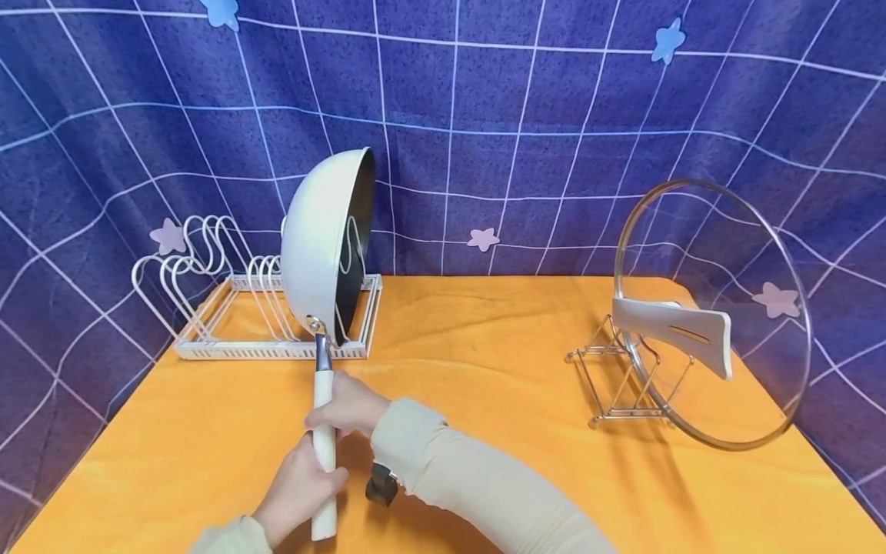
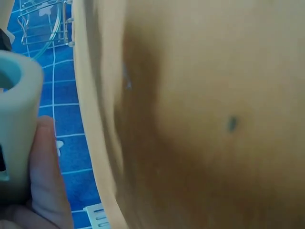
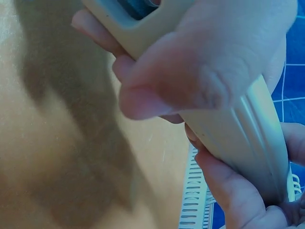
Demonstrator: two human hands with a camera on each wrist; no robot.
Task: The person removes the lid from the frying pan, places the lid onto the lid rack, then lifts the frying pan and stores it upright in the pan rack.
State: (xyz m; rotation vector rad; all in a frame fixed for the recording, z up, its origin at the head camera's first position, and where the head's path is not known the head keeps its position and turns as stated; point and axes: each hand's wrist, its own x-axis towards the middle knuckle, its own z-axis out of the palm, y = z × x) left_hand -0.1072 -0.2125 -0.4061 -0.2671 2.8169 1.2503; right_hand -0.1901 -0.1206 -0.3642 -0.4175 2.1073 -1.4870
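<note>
A wok (image 1: 314,231), white outside and dark inside, stands on its side in the right end of a white wire rack (image 1: 277,352). Its white handle (image 1: 323,454) points toward me. My left hand (image 1: 301,485) grips the handle near its end, thumb across the top. Farther up, closer to the wok, my right hand (image 1: 349,404) holds the same handle. The right wrist view shows both hands' fingers around the handle (image 3: 238,129). In the left wrist view, the handle's hollow end (image 2: 21,105) appears beside a finger.
On the right, a large glass lid (image 1: 713,442) with a pale handle (image 1: 674,331) stands upright in a small metal wire stand (image 1: 630,415). An orange cloth (image 1: 471,338) covers the table. A blue gridded curtain (image 1: 498,161) with stars hangs behind.
</note>
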